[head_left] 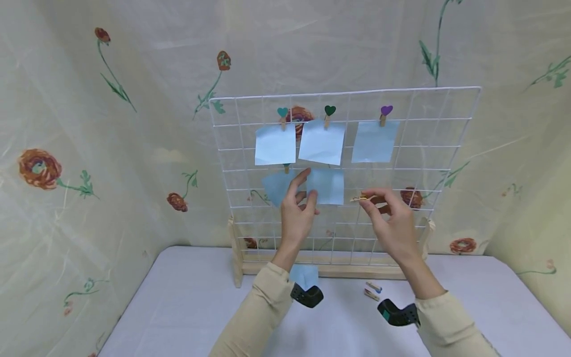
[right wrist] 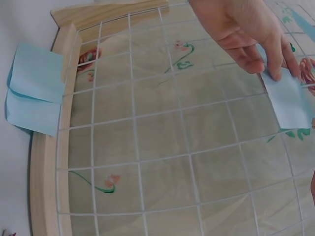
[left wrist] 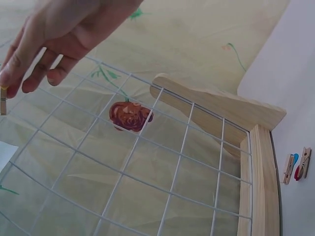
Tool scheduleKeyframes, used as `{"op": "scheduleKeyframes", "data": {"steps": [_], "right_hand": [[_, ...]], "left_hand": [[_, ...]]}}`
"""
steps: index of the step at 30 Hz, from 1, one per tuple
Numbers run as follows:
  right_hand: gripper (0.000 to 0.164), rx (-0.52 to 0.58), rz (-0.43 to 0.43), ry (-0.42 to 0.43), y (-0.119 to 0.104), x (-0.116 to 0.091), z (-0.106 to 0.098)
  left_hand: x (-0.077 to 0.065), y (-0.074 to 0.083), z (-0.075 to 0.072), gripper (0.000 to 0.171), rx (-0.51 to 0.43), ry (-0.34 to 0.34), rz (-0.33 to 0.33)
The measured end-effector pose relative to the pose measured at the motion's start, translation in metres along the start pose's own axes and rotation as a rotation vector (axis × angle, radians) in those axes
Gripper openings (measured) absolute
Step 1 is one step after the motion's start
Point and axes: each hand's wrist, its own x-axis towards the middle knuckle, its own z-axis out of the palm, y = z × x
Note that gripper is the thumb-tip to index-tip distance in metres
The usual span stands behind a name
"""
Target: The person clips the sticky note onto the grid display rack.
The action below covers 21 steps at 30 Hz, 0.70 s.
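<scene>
My left hand point(head_left: 296, 220) holds a light blue paper note point(head_left: 327, 187) by its left edge against the white wire grid point(head_left: 339, 225); the right wrist view shows its fingers on the note point(right wrist: 290, 105). To the right, my right hand point(head_left: 392, 223) pinches a small wooden clothespin point(head_left: 357, 199) between thumb and fingertips. That clothespin point(left wrist: 3, 103) also appears at the edge of the left wrist view. Behind the left hand hangs another blue note point(head_left: 274, 188), partly hidden, under a clothespin point(head_left: 287, 169).
Above hang three blue notes point(head_left: 275, 145), each under a heart clothespin, teal, green point(head_left: 330, 110) or purple point(head_left: 386, 110). The grid stands in a wooden base point(head_left: 357, 271). Loose blue notes point(right wrist: 34, 88) lie at its foot, and two clothespins point(head_left: 371, 294) on the white table point(head_left: 192, 307).
</scene>
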Motion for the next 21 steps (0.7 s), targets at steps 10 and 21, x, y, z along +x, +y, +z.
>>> {"op": "scheduleKeyframes", "data": {"steps": [10,21], "right_hand": [[0.022,-0.011,-0.037,0.017,-0.006,0.015,-0.001],[0.017,-0.034,-0.077,0.009,-0.008,0.033,-0.001]], "left_hand": [[0.002,0.001,0.001,0.044,0.009,0.008,0.008],[0.002,-0.001,0.004,0.043,0.006,0.035,0.028]]}}
